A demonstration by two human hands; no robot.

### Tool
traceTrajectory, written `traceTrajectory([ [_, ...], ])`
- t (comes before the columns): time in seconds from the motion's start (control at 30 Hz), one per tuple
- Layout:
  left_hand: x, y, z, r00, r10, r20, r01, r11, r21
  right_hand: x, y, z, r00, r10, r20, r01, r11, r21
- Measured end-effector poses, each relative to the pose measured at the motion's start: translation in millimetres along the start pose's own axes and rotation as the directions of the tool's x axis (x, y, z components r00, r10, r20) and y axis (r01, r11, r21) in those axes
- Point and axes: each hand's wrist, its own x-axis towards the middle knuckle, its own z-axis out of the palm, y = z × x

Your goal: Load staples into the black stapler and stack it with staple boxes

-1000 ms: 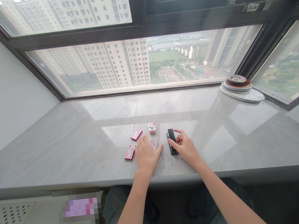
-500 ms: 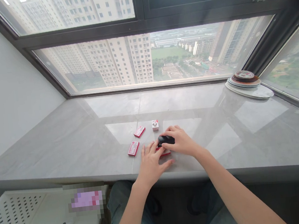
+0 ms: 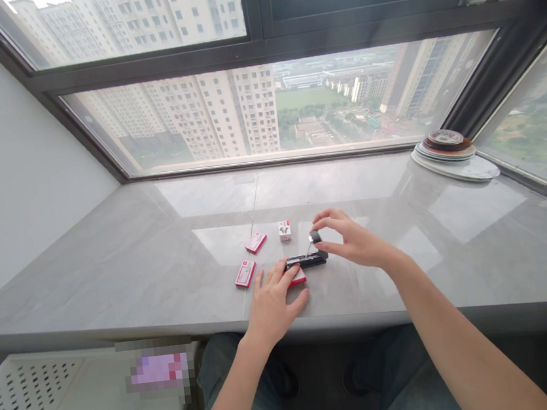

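Note:
A black stapler (image 3: 308, 259) lies on the grey stone sill (image 3: 137, 266), its top arm swung up and open. My right hand (image 3: 351, 242) pinches the raised black top of the stapler between thumb and fingers. My left hand (image 3: 272, 300) rests on the sill with fingers spread, fingertips holding down the stapler's near end and a red staple box (image 3: 297, 277) beside it. Three more small red-and-white staple boxes lie nearby: one (image 3: 244, 273) to the left, one (image 3: 256, 242) behind it, and one standing upright (image 3: 284, 230).
A stack of plates (image 3: 448, 157) sits at the sill's far right corner by the window. A white perforated basket (image 3: 44, 409) stands below the sill at the lower left. My knees in jeans (image 3: 224, 375) are under the sill's front edge.
My right hand picked the stapler up, turned it sideways and set it by my left hand, then lifted its top arm open. My left hand slid a little right onto the stapler's end.

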Motion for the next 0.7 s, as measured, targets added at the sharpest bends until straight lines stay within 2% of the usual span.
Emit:
traceTrajectory([
  [0.13, 0, -1, 2, 0.999, 0.016, -0.032, -0.016, 1.000, 0.018, -31, 29, -23, 0.991, 0.132, -0.034, -0.130, 0.990, 0.054],
  [0.23, -1, -1, 3, 0.998, 0.037, -0.051, -0.036, 0.999, 0.016, -54, 54, -28, 0.974, 0.223, -0.048, -0.216, 0.968, 0.126],
  [0.37, -1, 0, 3, 0.997, 0.054, -0.061, -0.054, 0.999, -0.006, -79, 77, -18, 0.927, 0.367, -0.072, -0.345, 0.914, 0.212],
  [0.47, -3, -3, -1, 0.996, 0.045, -0.075, -0.049, 0.997, -0.055, -95, 82, 0, 0.890, 0.424, -0.169, -0.368, 0.885, 0.285],
  [0.53, -5, -8, -5, 0.996, 0.033, -0.082, -0.042, 0.994, -0.103, -105, 80, 15, 0.845, 0.462, -0.271, -0.367, 0.868, 0.335],
  [0.63, -8, -18, -13, 0.994, -0.030, -0.105, 0.016, 0.991, -0.132, -120, 68, 39, 0.702, 0.574, -0.422, -0.440, 0.815, 0.377],
  [0.67, -10, -22, -16, 0.993, -0.056, -0.107, 0.043, 0.992, -0.119, -124, 61, 47, 0.659, 0.613, -0.436, -0.485, 0.790, 0.376],
  [0.7, -11, -24, -17, 0.992, -0.076, -0.104, 0.066, 0.993, -0.100, -126, 53, 55, 0.637, 0.645, -0.422, -0.531, 0.764, 0.366],
])
